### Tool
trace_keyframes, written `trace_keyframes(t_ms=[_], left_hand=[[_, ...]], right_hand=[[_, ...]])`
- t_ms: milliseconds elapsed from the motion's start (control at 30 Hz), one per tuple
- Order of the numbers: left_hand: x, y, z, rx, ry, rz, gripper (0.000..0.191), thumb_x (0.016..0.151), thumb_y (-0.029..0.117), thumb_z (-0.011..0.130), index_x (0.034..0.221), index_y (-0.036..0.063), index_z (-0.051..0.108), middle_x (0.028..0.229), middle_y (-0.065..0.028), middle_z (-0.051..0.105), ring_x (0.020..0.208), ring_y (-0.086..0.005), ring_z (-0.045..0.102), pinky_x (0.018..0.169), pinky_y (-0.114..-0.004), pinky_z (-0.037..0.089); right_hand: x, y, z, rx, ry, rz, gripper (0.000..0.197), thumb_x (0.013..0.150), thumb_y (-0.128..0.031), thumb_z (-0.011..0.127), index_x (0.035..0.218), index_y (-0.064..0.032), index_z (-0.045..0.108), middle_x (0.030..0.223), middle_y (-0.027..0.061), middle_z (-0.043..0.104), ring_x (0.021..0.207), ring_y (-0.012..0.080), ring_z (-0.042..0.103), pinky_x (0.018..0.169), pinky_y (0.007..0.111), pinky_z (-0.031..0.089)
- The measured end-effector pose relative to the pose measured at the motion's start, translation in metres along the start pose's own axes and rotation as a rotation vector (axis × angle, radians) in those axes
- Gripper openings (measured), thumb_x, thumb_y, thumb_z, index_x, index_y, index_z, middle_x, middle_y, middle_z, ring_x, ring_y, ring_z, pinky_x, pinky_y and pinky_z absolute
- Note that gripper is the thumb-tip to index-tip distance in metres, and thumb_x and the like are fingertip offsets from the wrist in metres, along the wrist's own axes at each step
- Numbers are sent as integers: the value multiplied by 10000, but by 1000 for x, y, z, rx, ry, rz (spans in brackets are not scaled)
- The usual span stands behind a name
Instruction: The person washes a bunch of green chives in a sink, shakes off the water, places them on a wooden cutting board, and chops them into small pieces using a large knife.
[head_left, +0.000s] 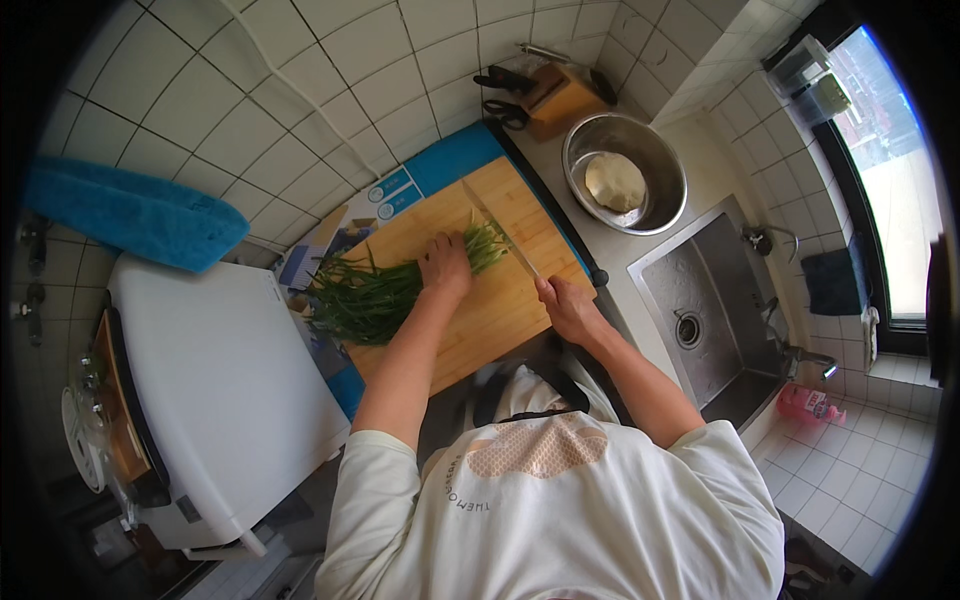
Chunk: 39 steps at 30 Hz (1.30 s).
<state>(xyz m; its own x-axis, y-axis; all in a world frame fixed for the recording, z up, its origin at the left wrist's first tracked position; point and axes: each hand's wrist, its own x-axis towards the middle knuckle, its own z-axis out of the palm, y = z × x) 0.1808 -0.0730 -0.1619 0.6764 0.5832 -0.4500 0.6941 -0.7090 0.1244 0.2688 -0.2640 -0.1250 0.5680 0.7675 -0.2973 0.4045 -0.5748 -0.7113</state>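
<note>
A bundle of long green leafy stalks, like Chinese chives (367, 296), lies across a wooden cutting board (480, 337), its pale ends pointing right. My left hand (446, 266) presses down on the bundle near those pale ends. My right hand (566, 304) grips the handle of a kitchen knife (517, 251), whose blade slants up and left over the board, beside the pale stalk ends. Whether the edge touches the stalks I cannot tell.
A steel bowl (677, 191) with a ball of dough (615, 182) stands right of the board, near a wooden knife block (562, 97) with scissors. Further right is a steel sink (675, 292) with a faucet (814, 360) and pink bottle (806, 405). At left stands a white appliance (217, 397) under a blue towel (150, 214).
</note>
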Motion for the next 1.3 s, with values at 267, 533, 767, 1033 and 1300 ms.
trace_keyframes(t_ms=[267,533,767,1033,1300], left_hand=[[0,-6,8,-66,45,19,640,753,189,676,1270,40,329,1238,-191,341,1160,-362,341,895,-542,345],[0,-8,15,-130,148,49,531,743,118,654,1211,89,406,1165,-169,384,1123,-349,366,859,-564,343],[-3,-1,14,-133,155,35,458,767,49,596,1193,106,437,1159,-145,397,1140,-309,360,874,-571,324],[-4,4,9,-103,102,-6,464,784,32,574,1217,115,430,1191,-136,388,1157,-307,345,912,-568,301],[-6,4,12,-91,169,-20,457,761,5,570,1187,110,441,1162,-111,410,1149,-283,364,867,-533,325]], right_hand=[[-14,-12,-7,79,-75,56,509,928,-411,326,837,60,497,779,306,543,809,462,518,700,464,404],[-1,-1,-5,46,-117,77,525,930,-420,305,813,48,511,775,306,544,827,460,516,713,460,401],[18,3,-9,-52,-216,49,554,938,-411,273,793,54,537,780,305,554,825,465,510,726,452,405],[53,4,9,-72,-287,148,590,934,-433,269,816,71,553,766,297,568,797,446,540,706,451,418],[84,-5,28,-13,-216,54,641,921,-487,260,798,58,574,744,285,576,767,438,556,692,453,433]])
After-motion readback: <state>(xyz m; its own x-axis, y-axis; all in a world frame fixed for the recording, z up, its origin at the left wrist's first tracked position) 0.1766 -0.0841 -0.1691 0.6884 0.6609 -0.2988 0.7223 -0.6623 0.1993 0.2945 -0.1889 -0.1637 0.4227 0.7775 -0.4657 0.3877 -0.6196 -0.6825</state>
